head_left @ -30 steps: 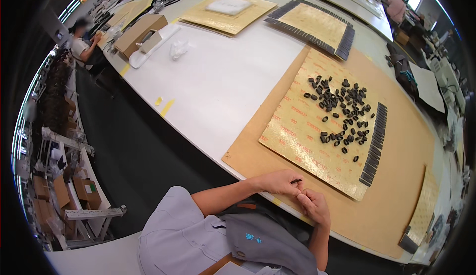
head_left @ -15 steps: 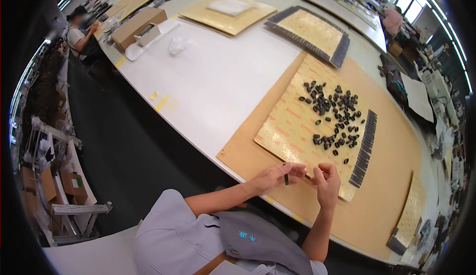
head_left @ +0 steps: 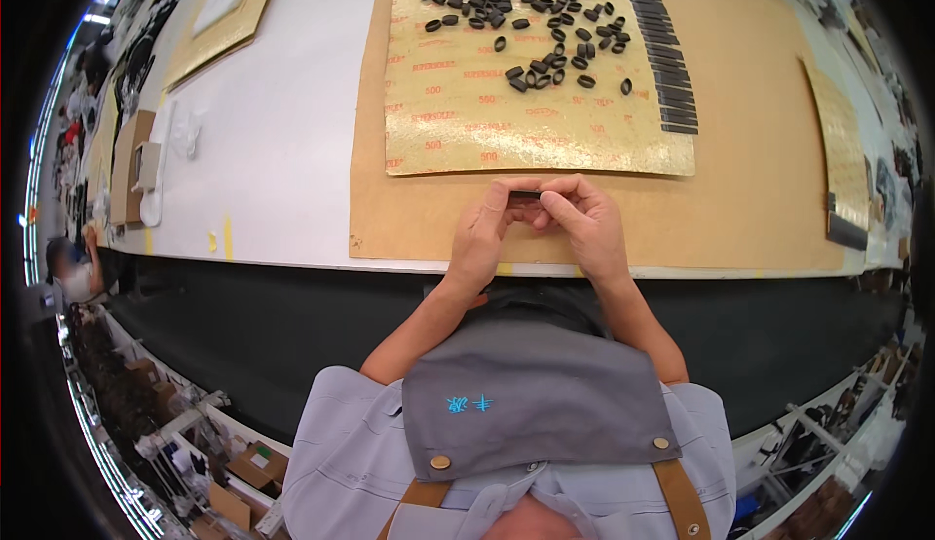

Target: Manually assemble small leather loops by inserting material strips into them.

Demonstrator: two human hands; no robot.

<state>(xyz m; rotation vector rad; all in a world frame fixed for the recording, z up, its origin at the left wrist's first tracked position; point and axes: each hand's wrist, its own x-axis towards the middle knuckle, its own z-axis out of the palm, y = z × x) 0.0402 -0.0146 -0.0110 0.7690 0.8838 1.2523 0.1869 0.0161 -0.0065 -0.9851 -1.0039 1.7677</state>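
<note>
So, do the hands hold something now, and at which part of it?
Yes. A small black piece is pinched between the fingertips of the left hand and the right hand, each at one end, above the brown board.

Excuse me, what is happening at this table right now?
A person in a grey apron stands at a long white table and holds one small black piece between the fingertips of both hands. The left hand and the right hand meet just below a shiny gold sheet lying on a brown board. Loose black rings are scattered at the sheet's far end, and a neat row of flat black pieces runs along its right edge.
</note>
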